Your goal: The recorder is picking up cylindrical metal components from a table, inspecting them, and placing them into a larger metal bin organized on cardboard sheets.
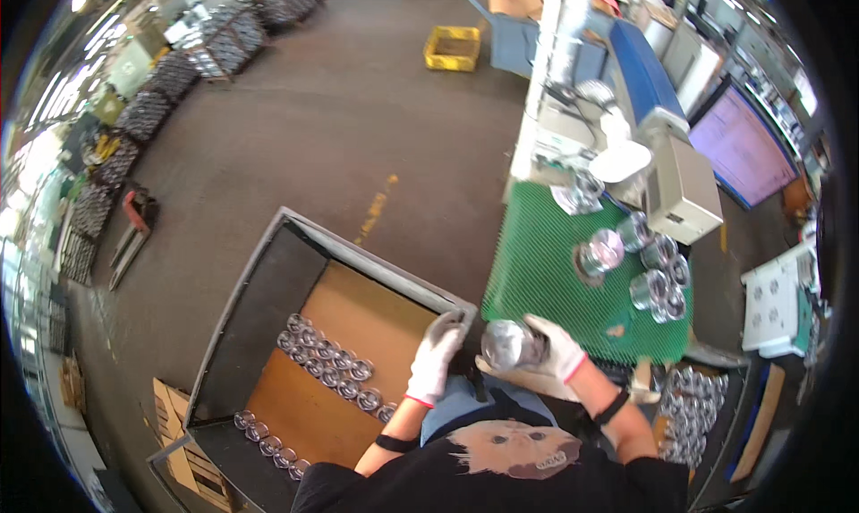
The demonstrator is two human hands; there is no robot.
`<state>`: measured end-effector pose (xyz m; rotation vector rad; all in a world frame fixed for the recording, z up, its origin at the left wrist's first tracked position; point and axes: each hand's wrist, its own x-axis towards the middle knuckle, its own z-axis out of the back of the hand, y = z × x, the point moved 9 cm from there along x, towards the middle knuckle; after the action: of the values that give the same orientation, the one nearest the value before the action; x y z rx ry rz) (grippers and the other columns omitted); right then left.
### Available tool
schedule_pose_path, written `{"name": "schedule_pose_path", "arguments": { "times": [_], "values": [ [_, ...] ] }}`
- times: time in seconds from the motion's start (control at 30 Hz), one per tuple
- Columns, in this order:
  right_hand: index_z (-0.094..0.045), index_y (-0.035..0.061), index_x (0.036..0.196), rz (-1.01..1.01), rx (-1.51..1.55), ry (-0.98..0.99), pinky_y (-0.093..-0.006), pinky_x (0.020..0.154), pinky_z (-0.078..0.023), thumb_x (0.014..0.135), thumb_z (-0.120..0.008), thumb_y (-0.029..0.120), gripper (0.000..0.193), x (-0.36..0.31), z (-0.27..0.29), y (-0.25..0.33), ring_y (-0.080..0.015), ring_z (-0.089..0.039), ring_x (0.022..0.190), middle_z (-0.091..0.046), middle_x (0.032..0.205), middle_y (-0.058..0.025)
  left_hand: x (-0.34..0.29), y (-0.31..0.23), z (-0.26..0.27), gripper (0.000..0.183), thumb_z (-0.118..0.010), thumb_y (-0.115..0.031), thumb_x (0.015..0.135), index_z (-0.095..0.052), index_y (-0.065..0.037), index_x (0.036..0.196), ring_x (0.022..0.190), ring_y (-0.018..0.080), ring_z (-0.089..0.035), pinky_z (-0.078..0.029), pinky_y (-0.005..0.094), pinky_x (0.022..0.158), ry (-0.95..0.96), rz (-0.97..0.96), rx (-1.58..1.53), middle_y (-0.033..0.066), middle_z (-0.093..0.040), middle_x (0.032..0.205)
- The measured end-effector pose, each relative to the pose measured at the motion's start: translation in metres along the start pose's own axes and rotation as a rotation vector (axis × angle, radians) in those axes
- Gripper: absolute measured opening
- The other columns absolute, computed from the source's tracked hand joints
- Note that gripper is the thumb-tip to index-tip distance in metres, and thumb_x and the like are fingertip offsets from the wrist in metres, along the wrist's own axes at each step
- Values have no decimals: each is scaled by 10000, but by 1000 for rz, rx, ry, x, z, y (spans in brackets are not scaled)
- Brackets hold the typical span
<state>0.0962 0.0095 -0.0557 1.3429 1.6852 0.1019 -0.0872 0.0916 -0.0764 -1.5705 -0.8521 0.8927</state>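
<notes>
My right hand (557,352), in a white glove with a red cuff edge, is closed round a shiny round metal part (510,345), held in front of my body by the near edge of a green mat (573,271). To its left, my gloved left hand (436,359) reaches up to the near corner of a large dark bin (380,267). Its greyish fingers look stretched out, with nothing visible in them; whether they touch the rim I cannot tell. Rows of similar metal parts (340,359) stand on brown sheets (367,298) inside the bin.
More metal parts (658,280) stand on the mat beside a beige box-shaped machine (684,191). A second bin of parts (693,415) lies at my right. Beyond are a yellow crate (452,48), a pallet jack (132,231) and a wooden pallet (188,446).
</notes>
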Motion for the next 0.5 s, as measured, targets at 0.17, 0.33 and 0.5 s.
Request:
{"name": "schedule_pose_path", "arguments": {
  "times": [0.17,0.33,0.5],
  "values": [
    [-688,20,1011,166,-901,75,-350,681,-544,770,-723,264,345,102,64,36,-234,-691,745,-711,915,-133,-58,88,51,485,-586,-236,947,-484,-16,1367,1210,196,-516,-396,317,1037,-266,484,-218,113,-541,1325],
    [-679,50,795,537,-2053,-287,-433,761,-523,800,-587,344,308,144,40,147,-337,-657,831,-665,853,-201,-113,113,65,445,-622,-203,919,-526,-16,1311,1010,166,-555,-466,294,875,-471,541,-203,80,-582,1136],
    [-671,86,805,663,-2076,-572,-470,735,-505,782,-598,209,145,197,84,192,-345,-650,813,-667,822,-171,-112,110,44,463,-607,-193,927,-512,21,1326,1182,226,-521,-422,333,1012,-455,554,-89,139,-545,1303]
  ]
}}
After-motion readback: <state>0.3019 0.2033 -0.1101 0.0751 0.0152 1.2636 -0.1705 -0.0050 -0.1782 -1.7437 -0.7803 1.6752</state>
